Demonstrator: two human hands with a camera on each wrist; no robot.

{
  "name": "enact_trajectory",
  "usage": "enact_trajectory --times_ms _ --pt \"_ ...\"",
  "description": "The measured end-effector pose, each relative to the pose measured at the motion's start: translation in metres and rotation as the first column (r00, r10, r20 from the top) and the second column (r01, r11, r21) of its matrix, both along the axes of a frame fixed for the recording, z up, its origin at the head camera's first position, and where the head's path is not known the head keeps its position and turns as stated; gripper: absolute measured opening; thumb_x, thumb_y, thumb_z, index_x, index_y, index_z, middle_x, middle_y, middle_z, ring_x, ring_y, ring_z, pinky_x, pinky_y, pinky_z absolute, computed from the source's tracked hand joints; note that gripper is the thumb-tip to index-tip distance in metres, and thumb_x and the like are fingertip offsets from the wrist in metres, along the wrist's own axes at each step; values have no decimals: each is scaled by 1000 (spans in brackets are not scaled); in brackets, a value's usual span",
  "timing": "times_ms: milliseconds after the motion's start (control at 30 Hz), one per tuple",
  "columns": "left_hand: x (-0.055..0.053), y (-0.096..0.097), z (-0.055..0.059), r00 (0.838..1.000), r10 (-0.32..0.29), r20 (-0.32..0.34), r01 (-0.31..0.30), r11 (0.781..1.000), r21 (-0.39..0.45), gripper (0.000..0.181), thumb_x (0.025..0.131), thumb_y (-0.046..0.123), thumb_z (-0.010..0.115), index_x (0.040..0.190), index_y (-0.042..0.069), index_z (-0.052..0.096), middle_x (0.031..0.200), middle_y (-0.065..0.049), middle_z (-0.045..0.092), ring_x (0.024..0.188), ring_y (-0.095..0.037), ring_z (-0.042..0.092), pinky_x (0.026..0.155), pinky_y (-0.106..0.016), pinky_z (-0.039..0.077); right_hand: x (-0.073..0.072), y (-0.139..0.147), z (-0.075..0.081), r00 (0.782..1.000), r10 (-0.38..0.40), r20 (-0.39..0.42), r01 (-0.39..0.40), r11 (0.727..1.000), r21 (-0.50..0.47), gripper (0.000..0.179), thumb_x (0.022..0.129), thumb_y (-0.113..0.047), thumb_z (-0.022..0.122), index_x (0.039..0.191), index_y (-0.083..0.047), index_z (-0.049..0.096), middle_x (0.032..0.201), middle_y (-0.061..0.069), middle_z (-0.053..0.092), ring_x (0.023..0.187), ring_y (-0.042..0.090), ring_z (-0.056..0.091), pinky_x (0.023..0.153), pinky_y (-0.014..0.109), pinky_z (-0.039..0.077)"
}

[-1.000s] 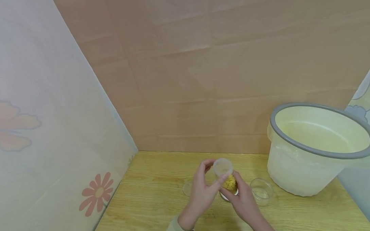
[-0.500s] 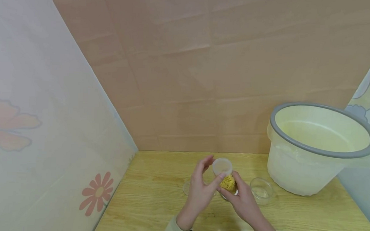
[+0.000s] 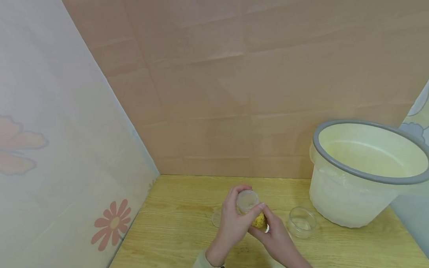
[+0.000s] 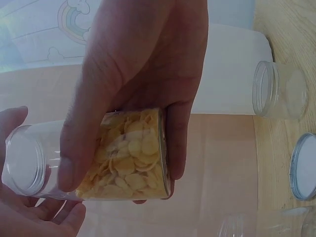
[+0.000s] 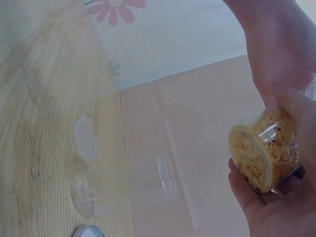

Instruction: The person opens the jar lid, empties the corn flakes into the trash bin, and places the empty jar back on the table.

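Observation:
A clear jar [image 3: 247,202], tilted a little, is held above the table between both hands. Yellow flakes [image 4: 129,163] fill its lower part, while the upper part is see-through. My right hand [image 3: 276,236] wraps thumb and fingers around the flake-filled part. Around the upper end curl the fingers and thumb of my left hand [image 3: 232,221]. In the right wrist view the jar's base faces the camera, with the right hand [image 5: 281,207] beneath and around it. Whether a lid covers the top cannot be made out.
A low clear jar [image 3: 301,223] stands right of the hands, before a large white tub [image 3: 343,197] with a grey rim. On the table lie a silver-rimmed lid [image 4: 303,165] and a clear disc [image 5: 85,138]. Near them is another clear container [image 5: 83,196].
Both hands and the jar have shifted slightly left and toward the person, and the right hand has come closer to the left. The tub and low jar have stayed put.

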State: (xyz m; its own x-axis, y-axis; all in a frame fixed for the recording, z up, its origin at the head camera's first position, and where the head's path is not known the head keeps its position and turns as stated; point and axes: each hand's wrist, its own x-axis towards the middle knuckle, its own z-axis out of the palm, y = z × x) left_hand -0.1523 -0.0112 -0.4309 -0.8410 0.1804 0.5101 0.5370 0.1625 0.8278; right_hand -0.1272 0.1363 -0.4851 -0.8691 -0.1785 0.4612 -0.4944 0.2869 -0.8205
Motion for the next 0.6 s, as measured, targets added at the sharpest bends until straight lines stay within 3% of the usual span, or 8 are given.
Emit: enact_trajectory --times_ms 267,367,467,600 --pt "-2 3 -1 999 21 35 -23 998 62 48 83 26 86 122 20 58 122 5 62 101 -19 61 83 -37 51 1 -3 1 1000 -19 -15 19 1000 14 47 90 -17 80 131 -24 57 126 -9 63 114 13 57 92 35 49" --pt "-3 2 -3 1000 15 -20 -14 999 50 50 82 26 87 124 19 60 119 3 64 96 -17 62 79 -37 52 2 -3 1 999 -21 -29 22 1000 8 49 90 -15 80 133 -22 58 127 -9 64 115 12 57 91 34 49" --pt "-4 2 -5 993 10 -122 -7 1000 21 51 82 25 87 125 16 61 116 0 65 95 -17 63 78 -39 54 2 -1 0 999 -24 -42 24 1000 -3 52 90 -13 80 137 -20 58 131 -7 63 119 13 57 94 34 49" --pt "-3 2 -6 979 11 -202 -12 1000 -6 50 84 24 86 125 13 60 115 0 65 101 -18 63 86 -43 52 0 1 0 997 -35 -74 35 999 -3 50 88 -11 81 132 -18 60 132 -4 63 121 14 56 97 33 47"
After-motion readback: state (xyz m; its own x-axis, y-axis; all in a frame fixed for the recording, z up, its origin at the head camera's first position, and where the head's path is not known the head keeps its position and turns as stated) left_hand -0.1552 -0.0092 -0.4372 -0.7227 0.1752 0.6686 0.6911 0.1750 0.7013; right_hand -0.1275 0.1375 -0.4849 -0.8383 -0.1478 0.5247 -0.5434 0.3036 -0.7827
